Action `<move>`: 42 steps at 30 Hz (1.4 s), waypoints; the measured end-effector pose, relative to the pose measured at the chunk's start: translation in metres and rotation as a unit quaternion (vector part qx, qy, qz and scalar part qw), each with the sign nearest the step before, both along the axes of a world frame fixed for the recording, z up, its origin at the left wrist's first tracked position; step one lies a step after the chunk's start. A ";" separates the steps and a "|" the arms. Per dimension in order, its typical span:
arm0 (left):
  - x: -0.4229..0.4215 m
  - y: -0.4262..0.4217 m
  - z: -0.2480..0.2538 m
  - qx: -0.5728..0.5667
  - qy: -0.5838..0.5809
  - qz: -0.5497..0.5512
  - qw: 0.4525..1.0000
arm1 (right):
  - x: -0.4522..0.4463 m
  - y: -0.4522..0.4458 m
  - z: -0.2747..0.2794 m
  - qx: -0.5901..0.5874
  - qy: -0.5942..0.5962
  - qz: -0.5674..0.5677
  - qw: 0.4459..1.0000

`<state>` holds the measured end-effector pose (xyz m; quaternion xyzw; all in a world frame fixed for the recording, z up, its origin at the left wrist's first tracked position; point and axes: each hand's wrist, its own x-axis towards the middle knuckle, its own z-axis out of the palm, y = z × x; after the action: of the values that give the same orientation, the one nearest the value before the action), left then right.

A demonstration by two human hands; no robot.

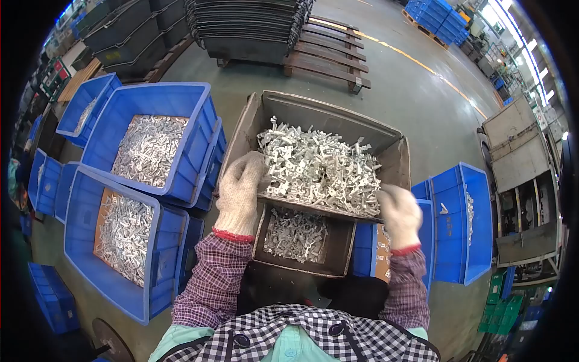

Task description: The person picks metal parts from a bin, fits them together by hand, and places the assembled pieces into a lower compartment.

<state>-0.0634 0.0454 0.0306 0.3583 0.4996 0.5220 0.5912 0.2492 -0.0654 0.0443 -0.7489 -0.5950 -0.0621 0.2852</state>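
A large grey-brown bin (338, 111) full of small silvery metal parts (319, 166) lies before me, above a smaller dark bin (341, 241) that also holds metal parts. My left hand (242, 184), in a whitish knit glove with a red cuff, is at the large bin's left side, its fingers bent over the near left corner. At the near right corner is my right hand (400, 214), gloved the same way, with its fingers curled at the bin's edge. The fingertips of both hands are partly hidden.
Blue bins (163, 90) with metal parts stand at the left, and another blue bin (476, 223) is at the right. Stacked dark bins (247, 48) rest on a wooden pallet (329, 57) beyond. A metal rack (525, 187) stands at far right.
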 end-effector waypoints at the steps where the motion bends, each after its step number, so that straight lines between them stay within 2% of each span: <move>1: -0.003 0.003 -0.003 -0.005 0.000 0.002 1.000 | -0.018 0.024 -0.008 -0.052 -0.007 0.034 0.998; 3: -0.002 0.003 -0.003 -0.009 -0.033 0.002 0.999 | -0.062 0.068 -0.007 -0.186 -0.002 0.133 0.974; 5: 0.001 0.000 -0.006 -0.007 -0.059 0.000 0.998 | -0.092 0.102 -0.021 -0.265 -0.052 0.167 0.948; 7: 0.003 -0.002 -0.009 -0.003 -0.072 0.003 0.997 | -0.109 0.125 -0.037 -0.291 -0.098 0.179 0.935; 9: 0.005 -0.003 -0.009 0.005 -0.087 0.006 0.996 | -0.117 0.146 -0.046 -0.370 -0.140 0.180 0.901; 11: 0.006 -0.002 -0.010 0.015 -0.102 0.008 0.995 | -0.110 0.157 -0.055 -0.391 -0.125 0.215 0.886; 13: 0.001 0.002 -0.009 0.017 -0.099 0.011 0.995 | -0.106 0.149 -0.035 -0.320 0.036 0.200 0.925; 14: -0.001 0.006 -0.016 0.015 -0.103 0.009 0.994 | -0.105 0.142 -0.028 -0.269 0.148 0.151 0.940; 15: -0.002 0.009 -0.016 0.012 -0.108 0.007 0.994 | -0.101 0.142 -0.022 -0.253 0.155 0.151 0.943; 16: 0.000 0.007 -0.004 0.006 -0.067 0.018 0.998 | -0.100 0.143 -0.023 -0.269 0.087 0.143 0.948; 17: -0.002 0.009 -0.016 0.013 -0.037 0.019 0.999 | -0.101 0.143 -0.024 -0.284 0.019 0.135 0.949; 18: -0.003 0.014 -0.036 0.023 -0.005 0.017 1.000 | -0.105 0.138 -0.020 -0.245 0.020 0.139 0.959; 21: 0.001 0.003 -0.026 -0.001 0.082 -0.048 0.995 | -0.115 0.109 0.000 -0.137 0.011 0.139 0.981; 23: 0.016 -0.008 -0.005 -0.024 0.075 -0.099 0.992 | -0.119 0.091 0.012 -0.076 -0.011 0.124 0.989; 24: 0.021 -0.012 -0.003 -0.050 0.022 -0.134 0.989 | -0.121 0.082 0.014 0.019 0.007 0.150 0.989; 25: 0.023 -0.015 -0.004 -0.062 -0.021 -0.149 0.987 | -0.126 0.074 0.021 -0.036 0.022 0.129 0.991; 27: 0.024 -0.018 -0.010 -0.087 -0.108 -0.178 0.974 | -0.131 0.057 0.027 -0.001 0.068 0.168 0.983; 28: 0.025 -0.016 -0.012 -0.085 -0.135 -0.178 0.971 | -0.124 0.050 0.020 0.074 0.132 0.190 0.970; 30: 0.028 -0.017 -0.016 -0.102 -0.184 -0.194 0.958 | -0.092 0.029 0.022 0.076 0.323 0.108 0.937; 31: 0.028 -0.018 -0.017 -0.110 -0.206 -0.203 0.951 | -0.085 0.019 0.031 0.064 0.516 0.014 0.854; 32: 0.029 -0.020 -0.018 -0.106 -0.207 -0.212 0.949 | -0.071 0.015 0.022 0.078 0.534 -0.040 0.841; 34: 0.031 -0.023 -0.017 -0.117 -0.211 -0.233 0.942 | -0.068 0.012 0.002 0.048 0.488 -0.061 0.869; 36: 0.035 -0.022 -0.022 -0.126 -0.204 -0.255 0.937 | -0.076 0.005 -0.005 0.027 0.355 -0.018 0.934; 38: 0.037 -0.024 -0.023 -0.131 -0.203 -0.260 0.935 | -0.076 0.009 -0.050 0.058 0.201 0.076 0.975; 40: 0.038 -0.027 -0.027 -0.127 -0.222 -0.270 0.928 | -0.089 0.012 -0.043 0.044 0.422 0.102 0.900; 41: 0.038 -0.028 -0.028 -0.143 -0.254 -0.275 0.916 | -0.090 0.011 -0.035 0.021 0.625 0.109 0.772; 42: 0.037 -0.030 -0.028 -0.158 -0.286 -0.276 0.904 | -0.093 0.014 -0.027 -0.006 0.792 0.113 0.599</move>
<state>-0.0261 0.0153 0.0024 0.2194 0.2662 0.3318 0.8780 0.1561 -0.0517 0.0173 -0.4326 -0.2155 0.5921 0.6448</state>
